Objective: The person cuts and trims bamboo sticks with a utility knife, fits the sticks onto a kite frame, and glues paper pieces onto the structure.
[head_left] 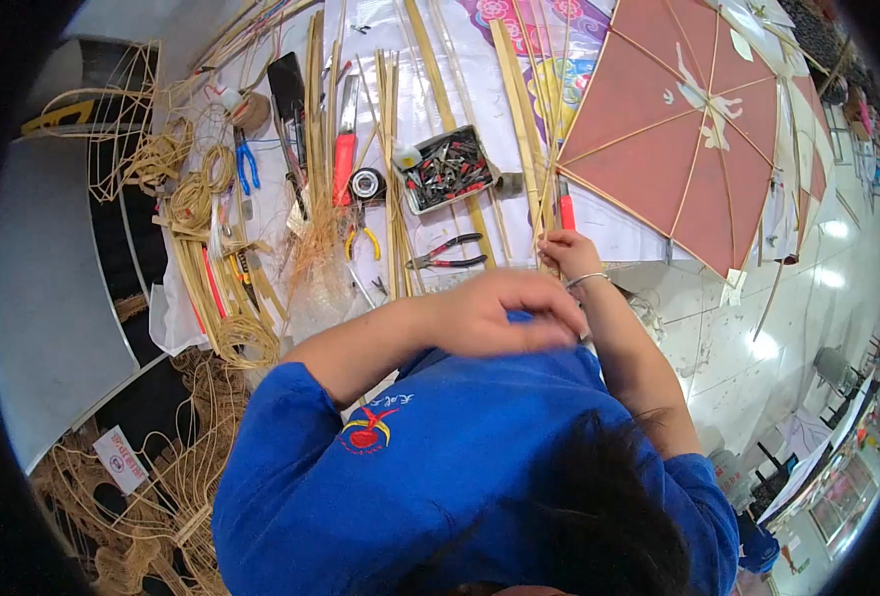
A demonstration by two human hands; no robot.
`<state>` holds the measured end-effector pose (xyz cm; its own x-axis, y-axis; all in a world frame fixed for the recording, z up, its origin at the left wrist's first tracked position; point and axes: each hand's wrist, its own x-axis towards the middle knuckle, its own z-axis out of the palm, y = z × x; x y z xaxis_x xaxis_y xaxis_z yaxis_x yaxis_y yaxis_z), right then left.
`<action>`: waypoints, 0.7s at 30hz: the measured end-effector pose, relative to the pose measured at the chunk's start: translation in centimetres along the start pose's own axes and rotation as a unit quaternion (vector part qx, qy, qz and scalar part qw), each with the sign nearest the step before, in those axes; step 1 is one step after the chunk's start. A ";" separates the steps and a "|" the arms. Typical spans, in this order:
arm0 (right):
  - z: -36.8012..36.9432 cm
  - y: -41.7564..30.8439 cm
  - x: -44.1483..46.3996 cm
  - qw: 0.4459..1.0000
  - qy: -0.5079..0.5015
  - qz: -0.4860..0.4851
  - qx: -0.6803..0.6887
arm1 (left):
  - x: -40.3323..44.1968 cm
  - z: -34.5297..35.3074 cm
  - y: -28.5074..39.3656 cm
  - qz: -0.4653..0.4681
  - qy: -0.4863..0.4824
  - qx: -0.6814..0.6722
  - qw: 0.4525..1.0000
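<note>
My left hand (510, 313) is over the blue shirt near the table's front edge, blurred, its fingers bent; whether anything is between the fingertips cannot be made out. Just beyond it, my right hand (569, 255), with a bangle at the wrist, pinches the near ends of thin bamboo strips (529, 129) that run away across the table. A red-handled tool (565, 207) lies right beside those fingers. To the right is a reddish-brown panel (649, 129) on a frame of thin sticks. Black-and-red pliers (447, 254) lie left of my right hand.
A tray (415, 204) of small metal clips stands mid-table, near a roll of black tape (366, 184), a red-handled saw (345, 164) and blue pliers (246, 162). Coiled cane (192, 199) lies at the left. Tiled floor (728, 358) shows on the right.
</note>
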<state>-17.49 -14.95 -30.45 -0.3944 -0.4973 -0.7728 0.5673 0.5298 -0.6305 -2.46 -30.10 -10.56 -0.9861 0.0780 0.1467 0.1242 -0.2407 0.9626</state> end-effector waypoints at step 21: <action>-5.3 -11.4 14.9 0.995 0.037 0.035 0.086 | 17.4 4.7 10.2 0.136 -0.202 -0.557 0.794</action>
<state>-33.70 -24.77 -35.16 -0.3974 -0.4080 -0.8220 0.7085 0.4328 -0.5574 -17.84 -26.60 2.86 -0.7960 0.1271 0.5918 -0.0709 -0.9906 0.1174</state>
